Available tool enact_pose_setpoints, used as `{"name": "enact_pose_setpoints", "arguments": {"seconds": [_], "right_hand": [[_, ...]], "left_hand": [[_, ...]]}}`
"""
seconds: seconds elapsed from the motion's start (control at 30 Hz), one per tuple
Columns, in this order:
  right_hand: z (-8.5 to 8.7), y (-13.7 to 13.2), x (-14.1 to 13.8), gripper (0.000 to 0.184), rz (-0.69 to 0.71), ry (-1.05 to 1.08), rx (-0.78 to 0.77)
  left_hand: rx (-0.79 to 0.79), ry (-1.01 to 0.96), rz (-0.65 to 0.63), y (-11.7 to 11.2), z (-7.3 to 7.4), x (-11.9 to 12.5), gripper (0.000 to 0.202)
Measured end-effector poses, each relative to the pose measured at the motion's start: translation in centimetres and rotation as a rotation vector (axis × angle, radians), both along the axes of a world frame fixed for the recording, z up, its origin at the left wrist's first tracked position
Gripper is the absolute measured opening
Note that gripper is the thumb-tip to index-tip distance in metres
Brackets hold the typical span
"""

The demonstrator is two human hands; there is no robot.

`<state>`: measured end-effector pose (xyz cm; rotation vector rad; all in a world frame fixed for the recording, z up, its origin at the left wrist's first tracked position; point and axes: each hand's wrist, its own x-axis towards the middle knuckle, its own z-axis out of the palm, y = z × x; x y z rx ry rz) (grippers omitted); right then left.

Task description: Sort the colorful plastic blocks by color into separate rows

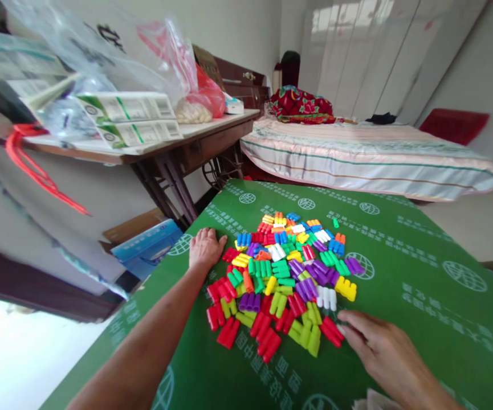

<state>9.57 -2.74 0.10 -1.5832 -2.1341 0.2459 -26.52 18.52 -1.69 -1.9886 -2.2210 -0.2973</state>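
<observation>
Multicoloured ribbed plastic pieces [279,267] lie clustered centrally on the green printed worktop [400,239]. At left, the left hand [206,247] rests palm-down, fingers slightly parted, empty. Near right, the right hand's [378,341] fingers nearly meet; their hold cannot be told.

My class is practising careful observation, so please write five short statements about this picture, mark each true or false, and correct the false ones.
1. The left hand rests on the green board. True.
2. The right hand is left of the plastic pieces. False: the right hand is at the near right edge of the plastic pieces.
3. A floral quilt lies on the bed. True.
4. Every plastic piece is red. False: green, purple, yellow and other colours show too.
5. The board has globe emblems printed on it. True.
</observation>
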Motion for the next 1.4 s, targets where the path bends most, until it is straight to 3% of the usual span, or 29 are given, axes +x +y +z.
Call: {"name": "enact_pose_setpoints", "arguments": {"seconds": [0.2, 0.43, 0.6, 0.77, 1.13, 1.27, 1.4], "right_hand": [[2.2, 1.9, -2.8, 0.025, 0.094, -0.014, -0.02], [4.4, 7.0, -6.8, 0.026, 0.162, -0.168, -0.069], [4.4, 10.2, -9.0, 0.031, 0.205, -0.329, -0.097], [4.0, 11.2, -10.2, 0.032, 0.205, -0.421, -0.141], [3.6, 12.3, -10.1, 0.041, 0.177, -0.368, -0.279], [3.2, 12.4, -10.2, 0.035, 0.154, -0.332, -0.253], [2.9, 11.8, -8.8, 0.022, 0.144, -0.144, -0.142]], "left_hand": [[0.016, -0.001, 0.003, -0.1, -0.2, 0.0, 0.055], [0.036, -0.01, -0.006, -0.1, -0.3, -0.1, 0.053], [0.044, -0.004, -0.002, -0.2, -0.5, -0.2, 0.052], [0.045, 0.007, -0.005, -0.2, -0.5, -0.1, 0.052], [0.043, 0.021, 0.018, -0.2, -0.4, 0.1, 0.051], [0.038, 0.022, 0.019, -0.1, -0.3, 0.1, 0.051], [0.03, 0.021, 0.016, -0.1, -0.1, 0.1, 0.053]]}}
